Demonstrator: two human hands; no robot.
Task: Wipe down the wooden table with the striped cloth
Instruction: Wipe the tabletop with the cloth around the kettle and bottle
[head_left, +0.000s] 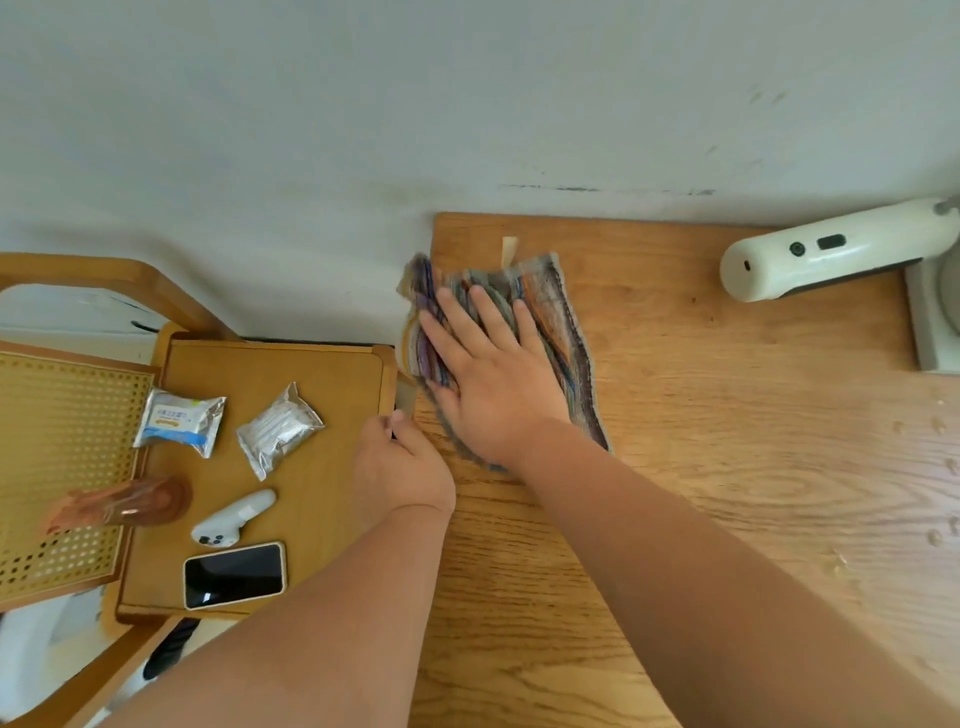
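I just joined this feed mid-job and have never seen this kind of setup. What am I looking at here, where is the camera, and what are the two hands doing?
There is no machine: a person works with bare hands, and the single picture comes from a camera worn on the head, looking down.

The right hand lies flat, fingers spread, pressing the striped cloth onto the wooden table near its far left corner. The left hand rests at the table's left edge, curled there; whether it grips anything is unclear.

A white device lies at the far right, and droplets dot the right side.

Beside the table, a lower wooden surface holds two foil packets, a white controller, a phone and a blurred brownish object.
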